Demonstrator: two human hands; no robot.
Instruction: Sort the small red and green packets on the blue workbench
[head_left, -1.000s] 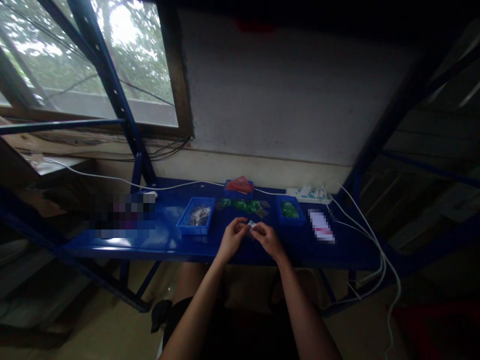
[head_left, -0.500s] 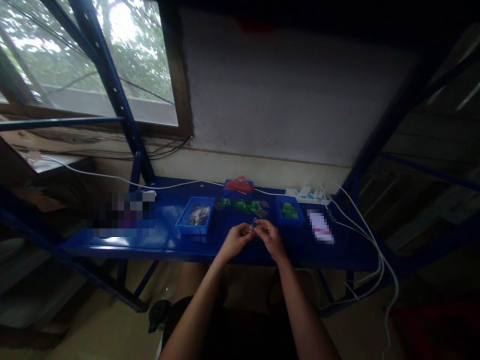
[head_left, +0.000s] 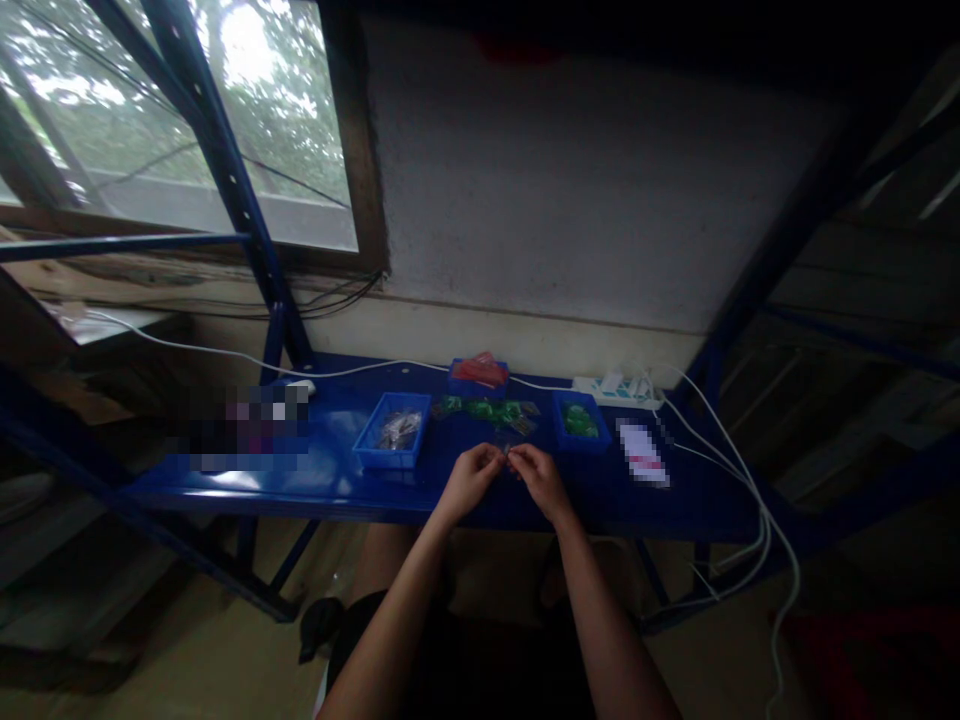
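Note:
Above the front of the blue table, my left hand (head_left: 478, 475) and my right hand (head_left: 536, 474) meet with fingertips almost touching. Both are closed in a pinch on a small clear plastic bag (head_left: 505, 447), mostly hidden by the fingers; its contents are too small to make out. Just beyond the hands lie several clear packets with green contents (head_left: 487, 410). A blue bin (head_left: 386, 459) of small silvery pieces (head_left: 401, 428) stands left of my left hand. To the right of my right hand, another blue bin (head_left: 583, 442) holds green packets (head_left: 579, 420).
A small blue bin with red plastic bags (head_left: 481, 370) stands at the back of the blue table (head_left: 300, 487). A white power strip (head_left: 619, 390) with cables lies at the back right. A blurred-out phone-like item (head_left: 642, 452) is at the right. Blue rack posts (head_left: 225, 170) frame the table.
My fingertips have turned and come closer together around the small clear bag, so less of it shows. The bins and packets have stayed in place.

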